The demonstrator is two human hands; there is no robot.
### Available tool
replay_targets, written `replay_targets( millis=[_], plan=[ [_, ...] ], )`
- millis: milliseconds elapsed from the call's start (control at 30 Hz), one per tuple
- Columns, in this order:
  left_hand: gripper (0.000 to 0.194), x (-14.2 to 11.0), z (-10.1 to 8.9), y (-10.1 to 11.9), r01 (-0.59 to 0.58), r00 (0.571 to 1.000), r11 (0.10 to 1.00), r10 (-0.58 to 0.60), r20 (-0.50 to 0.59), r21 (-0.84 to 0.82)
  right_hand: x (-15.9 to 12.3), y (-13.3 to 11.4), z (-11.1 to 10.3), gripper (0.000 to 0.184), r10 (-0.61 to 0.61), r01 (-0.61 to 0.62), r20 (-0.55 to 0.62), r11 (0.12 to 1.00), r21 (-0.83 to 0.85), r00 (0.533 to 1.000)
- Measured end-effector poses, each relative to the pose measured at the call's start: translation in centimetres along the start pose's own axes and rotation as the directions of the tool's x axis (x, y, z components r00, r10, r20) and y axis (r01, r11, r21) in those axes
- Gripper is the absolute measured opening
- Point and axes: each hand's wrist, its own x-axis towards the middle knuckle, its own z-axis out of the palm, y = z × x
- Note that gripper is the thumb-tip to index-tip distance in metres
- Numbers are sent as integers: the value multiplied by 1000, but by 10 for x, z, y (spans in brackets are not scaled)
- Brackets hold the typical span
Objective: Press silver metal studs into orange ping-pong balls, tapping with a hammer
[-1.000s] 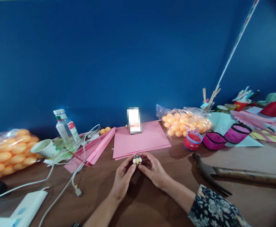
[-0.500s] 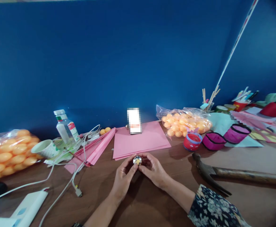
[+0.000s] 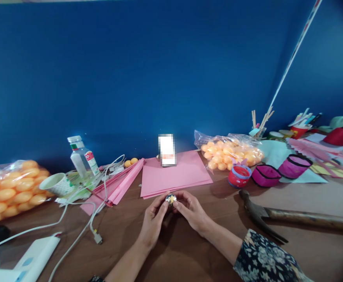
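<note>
Between both hands is a small, round, shiny silver object with a pale yellow, star-like patch (image 3: 171, 198); its exact kind does not show. My left hand (image 3: 153, 222) pinches its left side, the thumb in front and the fingers curled behind. On the opposite side, my right hand (image 3: 195, 213) grips it with the thumb tip resting on its front. The fingers hide its edges and back. Both hands are just in front of a stack of pink paper sheets (image 3: 171, 178), above the brown table (image 3: 185, 254).
To the right lies a claw hammer (image 3: 312, 218), behind it a red decorated cup (image 3: 238, 178) and two purple fabric rings. Bags of orange balls (image 3: 9, 194) sit on both sides. A white cable (image 3: 68, 235), clear bottle (image 3: 80, 160), paper cup (image 3: 54, 184) and power strip (image 3: 35, 256) occupy the left.
My right thumb has shifted slightly up and onto the front of the silver object. My left hand keeps its hold, and the things on the table stay put.
</note>
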Motion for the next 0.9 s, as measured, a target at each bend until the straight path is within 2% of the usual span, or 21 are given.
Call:
replay_targets(
  millis=[233, 467, 900],
  plan=[
    [47, 0, -2, -2, 39, 994, 998, -33, 107, -54, -1, 3, 0, 30, -33, 33, -7, 999, 26, 999],
    [36, -1, 0, 5, -11, 995, 1000, 9, 98, 15, -1, 5, -2, 28, -50, 50, 2, 999, -12, 999],
    [40, 0, 2, 6, -5, 997, 1000, 2, 81, 29, -1, 7, -2, 30, -51, 51, 13, 999, 5, 999]
  ],
)
